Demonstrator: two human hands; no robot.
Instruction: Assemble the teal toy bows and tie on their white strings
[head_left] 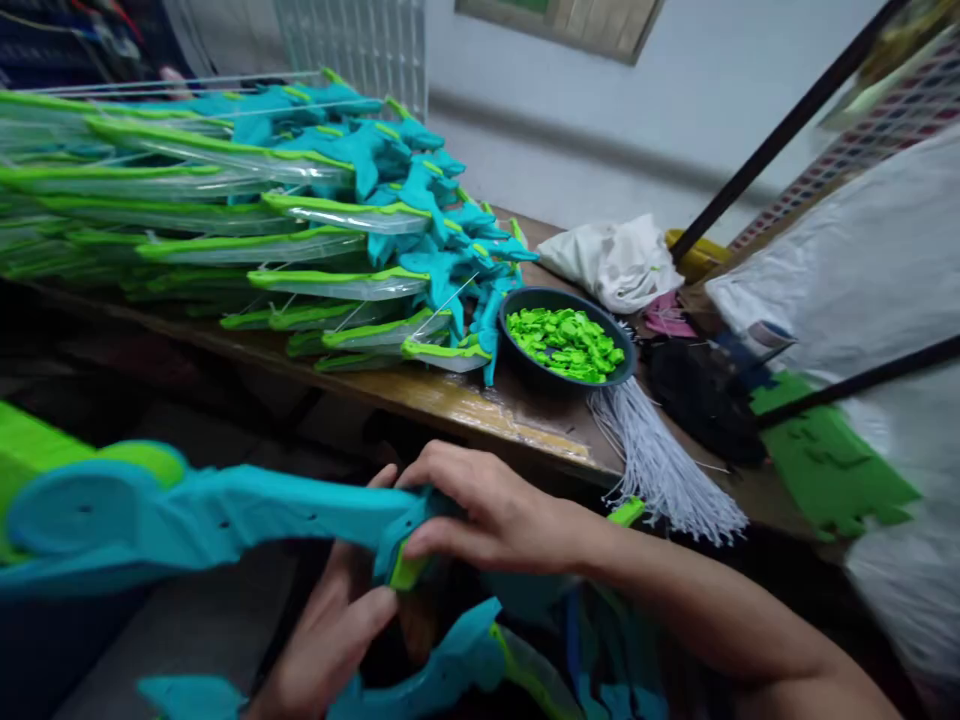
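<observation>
A long teal plastic toy part [285, 505] with a bright green section reaches in from the left edge; it looks like the body of a toy bow or crossbow. My right hand [487, 510] is closed around its near end, the thumb pressing beside a small green piece [406, 570]. From below, my left hand [337, 630] wraps the same end, its thumb by the green piece and a fingertip showing behind the teal edge. Some of the fingers of both hands are hidden. Beneath them lies another teal part [442, 670] with a green, clear-wrapped limb.
Many teal and green toy bows with white strings [360, 215] are piled on the wooden table [480, 415]. A dark bowl [566, 382] holds small green pieces. White cords [667, 470] hang off the edge. White sacks [615, 260] and dark poles [787, 110] stand right.
</observation>
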